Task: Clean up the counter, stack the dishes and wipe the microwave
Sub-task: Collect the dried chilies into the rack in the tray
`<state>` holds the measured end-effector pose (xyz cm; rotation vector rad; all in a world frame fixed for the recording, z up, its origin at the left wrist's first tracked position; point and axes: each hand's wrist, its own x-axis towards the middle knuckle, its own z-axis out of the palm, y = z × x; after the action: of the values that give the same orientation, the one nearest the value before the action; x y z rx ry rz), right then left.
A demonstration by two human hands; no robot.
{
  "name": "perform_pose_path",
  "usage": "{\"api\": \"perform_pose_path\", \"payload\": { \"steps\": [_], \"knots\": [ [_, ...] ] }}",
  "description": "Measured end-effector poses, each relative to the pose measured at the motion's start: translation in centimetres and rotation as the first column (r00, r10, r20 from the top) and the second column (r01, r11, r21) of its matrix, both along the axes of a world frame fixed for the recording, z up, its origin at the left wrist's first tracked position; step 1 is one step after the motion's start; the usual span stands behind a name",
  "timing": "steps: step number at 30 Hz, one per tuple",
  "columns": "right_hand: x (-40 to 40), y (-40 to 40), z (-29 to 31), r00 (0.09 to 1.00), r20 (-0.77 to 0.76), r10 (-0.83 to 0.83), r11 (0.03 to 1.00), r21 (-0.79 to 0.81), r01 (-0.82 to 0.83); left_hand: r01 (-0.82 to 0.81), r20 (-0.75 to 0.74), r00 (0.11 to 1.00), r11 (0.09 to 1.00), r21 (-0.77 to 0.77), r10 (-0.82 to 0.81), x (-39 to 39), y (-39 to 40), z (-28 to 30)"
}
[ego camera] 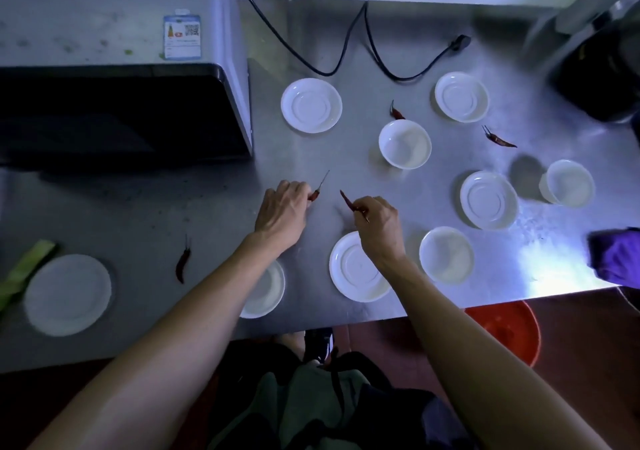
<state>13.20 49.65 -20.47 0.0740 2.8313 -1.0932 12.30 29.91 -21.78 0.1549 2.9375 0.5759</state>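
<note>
My left hand [282,212] pinches a red chili [316,193] on the steel counter [207,207], just right of the microwave [117,113]. My right hand [379,228] holds a second red chili [347,201] above a white saucer [349,273]. Loose chilies lie at the left [183,263], at centre back [396,112] and at the right [500,139]. Several white saucers and bowls are spread over the counter, among them a saucer [311,105], a bowl [404,143] and a plate [67,293].
A black power cord [349,47] loops across the back of the counter. A purple cloth [616,259] sits at the right edge, a green vegetable scrap [20,273] at the far left. A red basin [509,328] stands on the floor below.
</note>
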Motion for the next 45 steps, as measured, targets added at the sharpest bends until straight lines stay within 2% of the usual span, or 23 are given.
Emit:
{"api": "perform_pose_path", "payload": {
  "steps": [9,14,21,27,36,40,45],
  "knots": [
    [4.9,-0.7,2.8,0.991,-0.106,0.086,0.990,-0.100,-0.097,-0.059,-0.048,0.997,0.998,-0.021,0.058,8.3,-2.0,3.9],
    [7.0,-3.1,3.7,0.965,-0.178,0.194,0.972,-0.098,-0.213,-0.166,-0.091,0.982,0.986,0.017,0.167,12.7,-4.5,5.8],
    [9.6,-9.3,4.5,0.918,-0.179,0.355,0.925,-0.074,-0.372,-0.339,-0.104,0.936,0.941,-0.001,0.337,19.0,-10.6,7.2],
    [12.3,-16.6,5.0,0.863,-0.153,0.482,0.863,-0.087,-0.498,-0.478,-0.103,0.872,0.878,0.019,0.478,24.4,-16.9,7.5],
    [18.0,-32.7,6.6,0.725,-0.240,0.646,0.743,-0.021,-0.669,-0.634,-0.095,0.761,0.767,0.102,0.642,33.2,-30.8,8.4],
    [20.4,-39.4,6.9,0.713,-0.243,0.657,0.723,-0.065,-0.688,-0.705,-0.116,0.688,0.697,0.126,0.717,36.5,-36.9,8.6],
    [23.0,-45.4,7.4,0.699,-0.228,0.678,0.696,-0.105,-0.710,-0.759,-0.084,0.638,0.643,0.102,0.766,39.7,-42.7,8.6]
  ]
}}
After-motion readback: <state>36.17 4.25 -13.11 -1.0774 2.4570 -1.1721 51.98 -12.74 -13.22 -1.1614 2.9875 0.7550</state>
